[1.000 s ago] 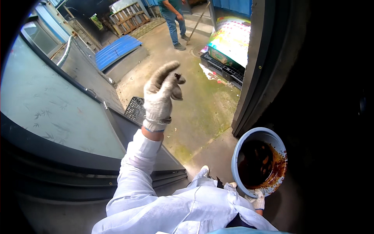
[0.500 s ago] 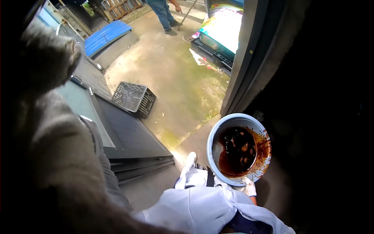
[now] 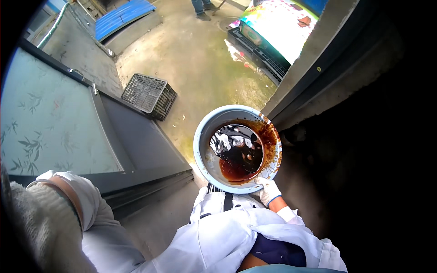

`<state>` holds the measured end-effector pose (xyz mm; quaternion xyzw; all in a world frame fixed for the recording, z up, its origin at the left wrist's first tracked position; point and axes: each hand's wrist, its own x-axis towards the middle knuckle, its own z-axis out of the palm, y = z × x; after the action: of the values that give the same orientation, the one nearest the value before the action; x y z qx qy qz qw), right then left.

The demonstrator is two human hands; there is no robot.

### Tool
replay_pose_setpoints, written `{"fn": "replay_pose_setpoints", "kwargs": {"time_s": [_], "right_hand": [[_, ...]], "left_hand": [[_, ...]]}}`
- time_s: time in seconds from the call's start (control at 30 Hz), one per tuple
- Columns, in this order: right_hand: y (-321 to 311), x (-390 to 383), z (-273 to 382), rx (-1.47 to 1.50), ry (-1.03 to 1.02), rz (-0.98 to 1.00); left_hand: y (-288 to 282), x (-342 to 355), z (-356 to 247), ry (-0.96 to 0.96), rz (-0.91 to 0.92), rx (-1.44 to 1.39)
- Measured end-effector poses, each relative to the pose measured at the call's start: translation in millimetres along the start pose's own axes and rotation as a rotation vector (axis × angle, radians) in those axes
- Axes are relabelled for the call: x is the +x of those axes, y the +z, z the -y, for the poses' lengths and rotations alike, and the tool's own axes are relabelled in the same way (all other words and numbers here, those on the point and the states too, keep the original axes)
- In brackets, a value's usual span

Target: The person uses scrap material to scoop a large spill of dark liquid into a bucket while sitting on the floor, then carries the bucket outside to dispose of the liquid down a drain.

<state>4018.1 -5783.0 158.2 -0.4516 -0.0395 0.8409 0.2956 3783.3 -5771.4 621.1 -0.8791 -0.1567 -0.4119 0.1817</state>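
Note:
My right hand (image 3: 267, 191), in a white knitted glove with a blue cuff edge, grips the near right rim of a light blue round basin (image 3: 200, 157). Dark brown, glossy liquid (image 3: 239, 168) with several lumps lies in the basin, and brown splashes coat its right inner wall. The basin is held out in front of me, at the doorway. Close to the camera at the lower left is my left hand (image 3: 38, 232), also in a white knitted glove, with the white sleeve behind it. Its fingers are not made out, and the basin is well away from it.
A grey door (image 3: 141, 136) with a frosted panel stands at the left. The door frame (image 3: 314, 63) rises at the right. Outside are a black plastic crate (image 3: 150, 95), a blue corrugated sheet (image 3: 123, 20), a colourful covered stack (image 3: 277, 32) and another person's legs (image 3: 201, 7).
The view has shifted, and the basin now appears further left and higher, near the doorway. My left hand has dropped from the upper left to the lower left, uncovering the frosted door panel.

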Motion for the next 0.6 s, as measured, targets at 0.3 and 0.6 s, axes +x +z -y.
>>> {"fn": "replay_pose_setpoints", "kwargs": {"time_s": [0.3,0.6], "right_hand": [[-41,-21,12,-0.037,-0.042,0.063],[-116,54,1,-0.103,-0.124,0.174]], "left_hand": [[28,26,-95,0.043,0.046,0.166],[110,-23,-186,0.014,-0.065,0.237]]}}
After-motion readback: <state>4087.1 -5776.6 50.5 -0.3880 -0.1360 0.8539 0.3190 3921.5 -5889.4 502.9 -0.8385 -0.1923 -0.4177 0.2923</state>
